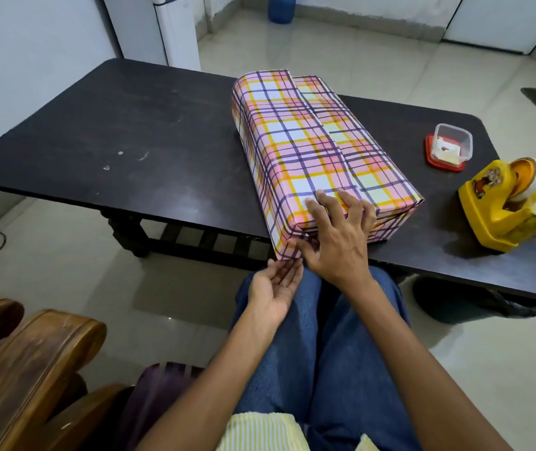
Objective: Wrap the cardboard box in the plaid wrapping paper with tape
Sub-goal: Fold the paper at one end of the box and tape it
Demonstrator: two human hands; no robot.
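On the bench (130,125) the cardboard box (309,141) lay lengthwise away from the person, its near end over the near edge, pressed by the right hand (338,236) with fingers (325,198) spread, the left hand (276,288), fingers straight, touching the hanging plaid wrapping paper (284,245).

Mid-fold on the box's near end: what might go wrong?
1. The tape dispenser stands to the right while the right hand presses the fold and the left hand touches the hanging flap of plaid wrapping paper; reaching for tape may let the fold spring open.
2. The wrapped box sits at the table edge; pressing could tip or slide it.
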